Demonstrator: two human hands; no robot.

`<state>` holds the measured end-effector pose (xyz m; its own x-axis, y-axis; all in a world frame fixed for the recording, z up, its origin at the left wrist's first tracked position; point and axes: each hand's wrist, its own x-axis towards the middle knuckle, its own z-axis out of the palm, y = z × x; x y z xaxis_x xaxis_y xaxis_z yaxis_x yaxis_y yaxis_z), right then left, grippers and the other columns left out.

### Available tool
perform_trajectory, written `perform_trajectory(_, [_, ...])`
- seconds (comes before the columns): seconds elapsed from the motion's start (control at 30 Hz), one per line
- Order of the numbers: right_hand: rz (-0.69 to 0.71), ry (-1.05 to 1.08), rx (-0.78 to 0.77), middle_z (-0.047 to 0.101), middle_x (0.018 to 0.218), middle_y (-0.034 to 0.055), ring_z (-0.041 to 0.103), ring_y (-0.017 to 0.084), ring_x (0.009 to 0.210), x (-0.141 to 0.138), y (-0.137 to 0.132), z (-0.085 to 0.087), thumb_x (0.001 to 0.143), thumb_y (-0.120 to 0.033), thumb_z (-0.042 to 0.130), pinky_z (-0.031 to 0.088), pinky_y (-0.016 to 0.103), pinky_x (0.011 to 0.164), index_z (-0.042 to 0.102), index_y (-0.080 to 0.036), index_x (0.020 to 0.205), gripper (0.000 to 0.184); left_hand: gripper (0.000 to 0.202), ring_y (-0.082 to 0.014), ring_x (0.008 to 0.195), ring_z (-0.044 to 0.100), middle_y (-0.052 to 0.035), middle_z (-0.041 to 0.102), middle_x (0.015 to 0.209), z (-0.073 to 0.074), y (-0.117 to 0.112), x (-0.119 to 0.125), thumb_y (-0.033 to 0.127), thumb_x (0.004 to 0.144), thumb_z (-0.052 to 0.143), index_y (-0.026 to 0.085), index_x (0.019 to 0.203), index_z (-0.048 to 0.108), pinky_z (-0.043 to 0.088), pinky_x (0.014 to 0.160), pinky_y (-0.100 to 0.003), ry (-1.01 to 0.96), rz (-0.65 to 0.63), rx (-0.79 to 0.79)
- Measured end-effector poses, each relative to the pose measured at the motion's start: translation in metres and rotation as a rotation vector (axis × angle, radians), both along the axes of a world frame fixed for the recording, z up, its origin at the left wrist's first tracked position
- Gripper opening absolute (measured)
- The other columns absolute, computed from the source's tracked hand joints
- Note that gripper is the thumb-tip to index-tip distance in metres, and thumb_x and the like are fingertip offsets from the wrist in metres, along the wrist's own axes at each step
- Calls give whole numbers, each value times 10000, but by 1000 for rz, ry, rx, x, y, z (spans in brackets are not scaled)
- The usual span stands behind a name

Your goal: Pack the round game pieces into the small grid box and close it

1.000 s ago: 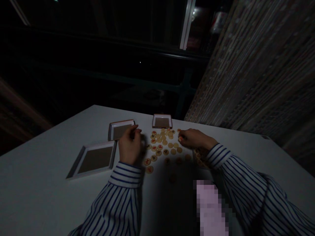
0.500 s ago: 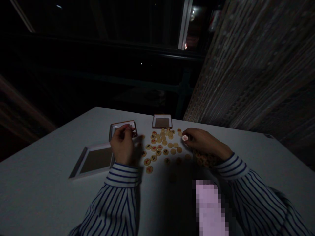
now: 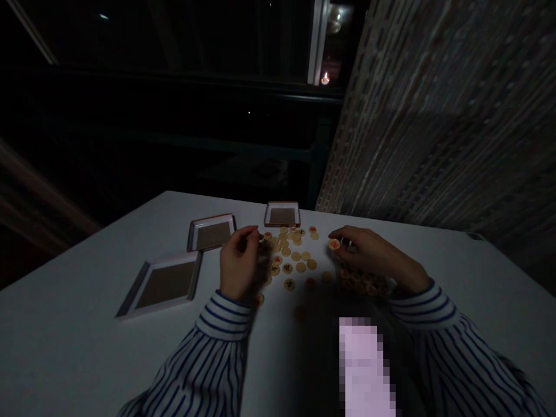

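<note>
Head view, dim, looking down on a white table (image 3: 78,324). Near the table's middle, toward the far edge: left hand (image 3: 238,267), back up, thumb and forefinger pinched on the left disc (image 3: 262,237), other fingers curled under. Lifted or touching the table: cannot tell. Just right of it, loose discs (image 3: 297,256) scattered flat, pale, some marked red, some black, a few close under the left palm.

Across the scatter, toward the right edge: right hand (image 3: 373,255), thumb and forefinger tips pressed on the rim of the right disc (image 3: 334,244), held above the table with its red-marked face toward the camera. Remaining fingers bent loosely behind. Beneath the right wrist, a pile (image 3: 362,284) of more discs in shadow, count not readable. Both forearms in striped sleeves (image 3: 217,347), reaching in from the near edge.

Along the far edge, behind the scatter: small tray (image 3: 282,203), brown inside, white rim. Left of it and apart, mid tray (image 3: 191,234), just beyond the left fingers, not touching them. Nearer and further left, toward the left edge: large tray (image 3: 132,294), its far corner close to the mid tray. By the near edge, between the sleeves, a blurred pink patch (image 3: 367,365). Past the right edge, brick wall (image 3: 434,116); past the far edge, darkness.
</note>
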<state>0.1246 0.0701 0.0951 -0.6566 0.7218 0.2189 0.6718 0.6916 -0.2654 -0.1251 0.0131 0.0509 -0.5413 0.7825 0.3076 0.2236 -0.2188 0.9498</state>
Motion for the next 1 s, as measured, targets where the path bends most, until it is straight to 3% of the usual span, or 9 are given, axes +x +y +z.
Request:
perform_trajectory(0.3, [-4,40,-26,636,865,35,572,156,754,11,-5,13,766,-278,527,419,254,676,570,-199,1049,297,305,-143,749,591,-46,649,820,-2,-3,54,369,727,572,138,923,609,457,680,-251,-11,-309,-101])
perform_trajectory(0.5, [19,69,-19,640,856,24,570,143,749,15,-9,22,781,-283,525,407,244,666,587,-205,1018,258,325,-138,711,601,-62,660,829,11,6,85,331,703,608,121,952,604,460,646,-250,-187,-506,-218])
perform_trajectory(0.7, [59,95,-41,644,869,26,569,141,759,21,-8,29,779,-244,528,407,245,664,602,-203,998,235,314,-127,757,602,-69,671,865,28,21,106,274,679,649,105,942,627,453,726,-243,-291,-680,-232])
perform_trajectory(1.0, [46,133,15,616,913,41,556,134,762,29,1,26,774,-250,553,412,262,679,601,-185,1012,252,316,-110,677,608,-38,674,727,33,38,121,199,603,705,103,887,604,457,684,-237,-360,-707,-214])
